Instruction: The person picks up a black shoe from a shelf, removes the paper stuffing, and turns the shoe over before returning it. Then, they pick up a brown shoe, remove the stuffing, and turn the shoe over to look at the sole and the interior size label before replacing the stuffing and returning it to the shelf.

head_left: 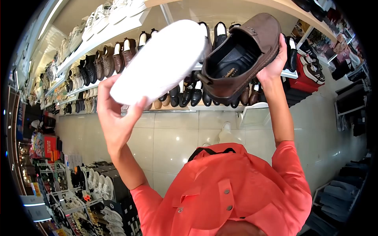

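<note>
My left hand [118,104] pinches the near end of a white, long, rounded shoe insert [161,63], its thumb on the near edge and its fingers at the left side. Raised on the right is a brown loafer [256,43], toe pointing up and away. My right hand [273,61] grips it from the right side and below, with some fingers hidden beneath the sole. Inside the loafer a black insole [232,67] with gold lettering shows, and the opening faces me. The insert and the loafer are apart.
Beyond my hands, wall shelves [173,103] carry rows of black and brown shoes; white sneakers [114,13] line the upper left. A shoe rack [78,196] stands at lower left. Folded jeans [338,196] lie at lower right. A low mirror [255,116] stands on the tiled floor [173,131].
</note>
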{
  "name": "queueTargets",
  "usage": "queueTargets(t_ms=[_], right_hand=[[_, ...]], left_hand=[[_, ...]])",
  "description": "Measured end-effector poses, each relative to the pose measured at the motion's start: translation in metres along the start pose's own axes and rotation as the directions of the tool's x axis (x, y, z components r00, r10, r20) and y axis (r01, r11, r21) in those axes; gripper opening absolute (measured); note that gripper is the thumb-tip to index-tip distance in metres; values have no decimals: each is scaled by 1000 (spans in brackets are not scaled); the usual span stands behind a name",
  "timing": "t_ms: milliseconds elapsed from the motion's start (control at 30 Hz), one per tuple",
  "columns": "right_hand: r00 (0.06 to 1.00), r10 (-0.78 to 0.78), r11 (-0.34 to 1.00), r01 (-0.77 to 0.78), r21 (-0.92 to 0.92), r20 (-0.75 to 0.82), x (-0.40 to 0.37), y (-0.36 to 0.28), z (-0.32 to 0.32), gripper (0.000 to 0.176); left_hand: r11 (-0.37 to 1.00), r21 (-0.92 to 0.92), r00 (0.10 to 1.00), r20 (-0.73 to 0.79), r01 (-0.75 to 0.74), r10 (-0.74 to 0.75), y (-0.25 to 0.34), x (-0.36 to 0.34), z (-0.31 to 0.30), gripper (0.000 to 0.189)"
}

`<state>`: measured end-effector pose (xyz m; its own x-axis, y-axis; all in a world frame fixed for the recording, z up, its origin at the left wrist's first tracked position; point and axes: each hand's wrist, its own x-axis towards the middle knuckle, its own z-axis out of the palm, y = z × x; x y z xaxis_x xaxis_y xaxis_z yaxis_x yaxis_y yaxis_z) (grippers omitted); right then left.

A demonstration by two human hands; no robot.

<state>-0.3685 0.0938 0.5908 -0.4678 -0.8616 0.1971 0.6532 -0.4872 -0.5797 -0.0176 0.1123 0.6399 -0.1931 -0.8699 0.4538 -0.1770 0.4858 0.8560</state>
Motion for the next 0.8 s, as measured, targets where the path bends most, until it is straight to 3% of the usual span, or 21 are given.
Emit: queueTargets(t_ms=[33,67,167,300,333,367,467,500,567,600,633,700,733,800], right_hand=[[999,-1,1000,1,7,-33,0,-5,-1,62],[996,81,995,-83,54,35,-1,-10,-1,66],[993,71,997,-74,22,98,-3,-17,-4,75],[946,73,992,-102,78,315,-5,-24,-2,79],[937,105,975,-163,149,334,-4,-27,-4,70],[940,92,978,-147,146,327,-2,-28,-5,70],[982,181,898,-188,398,56,10,-23,-10,55],[979,200,894,-202,401,49,10,-21,-11,56],[960,82,957,-151,246,269,0,-20,-10,78],[983,81,975,-113,193,165,-1,-15,-7,91],[987,86,975,-112,194,138,-8,-12,-3,85],[972,211,953,-229,199,107,-20,-1,5,85],[965,254,938,-262,229,61,-27,11,6,86],[928,372,902,-359,242,-10,-43,32,4,84]], left_hand=[[993,-117,999,-33,9,-13,-9,-5,-7,51],[989,-140,995,-84,45,-58,-21,-9,-13,51],[939,-324,961,-202,119,-191,-55,-24,-18,58],[877,-427,955,-89,221,-284,-98,-55,-20,59],[859,-444,947,-64,256,-315,-106,-66,-14,58],[839,-462,938,-40,287,-343,-115,-77,-7,57],[745,-519,889,68,419,-453,-136,-107,9,60],[704,-547,873,110,453,-476,-139,-115,15,62],[650,-552,834,171,522,-525,-142,-128,23,68],[671,-540,846,166,508,-507,-141,-132,29,70],[677,-547,856,161,492,-492,-141,-129,35,70],[521,-745,854,123,416,-505,-131,-130,44,70],[510,-771,849,74,381,-523,-123,-129,51,69],[611,-750,871,-97,255,-482,-105,-117,74,73]])
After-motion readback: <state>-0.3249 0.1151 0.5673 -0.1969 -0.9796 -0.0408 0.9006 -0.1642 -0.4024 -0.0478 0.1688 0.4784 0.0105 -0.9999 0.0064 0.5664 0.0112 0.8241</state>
